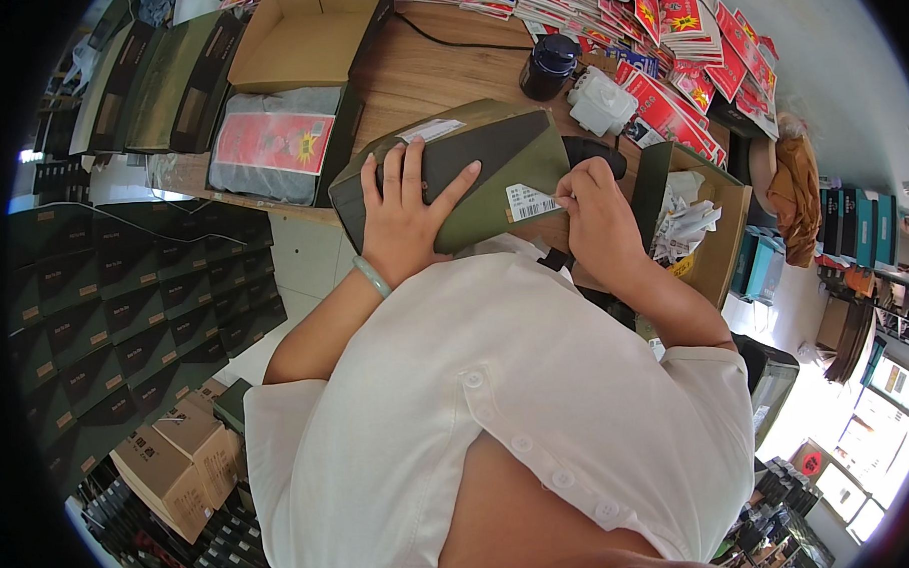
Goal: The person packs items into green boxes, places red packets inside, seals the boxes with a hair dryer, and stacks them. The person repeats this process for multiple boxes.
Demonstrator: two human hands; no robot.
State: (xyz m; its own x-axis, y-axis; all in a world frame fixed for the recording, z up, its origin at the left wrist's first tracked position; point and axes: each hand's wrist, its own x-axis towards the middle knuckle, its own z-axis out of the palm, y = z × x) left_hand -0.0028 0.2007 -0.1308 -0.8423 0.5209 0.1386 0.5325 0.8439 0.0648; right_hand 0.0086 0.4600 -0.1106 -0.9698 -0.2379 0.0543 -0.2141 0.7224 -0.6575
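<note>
A dark green and black shoe box (pixel 495 147) lies at a slant on the wooden table in front of my body. My left hand (pixel 407 210) is pressed flat on its dark face with the fingers spread. Between the thumb and fingers of my right hand (pixel 598 211) is the corner of a white barcode label (pixel 532 202), which sits on the green side of the box. Its right end is partly covered by my fingers. Another white sticker (pixel 430 129) is on the box's far edge.
An open shoe box (pixel 288 42) with grey wrapping and a red card stands at left. A dark lidded bottle (pixel 548 67), a whitish plastic object (pixel 602 101) and piled red cards (pixel 685 20) are at the back. An open box of paper scraps (pixel 685 223) stands at right.
</note>
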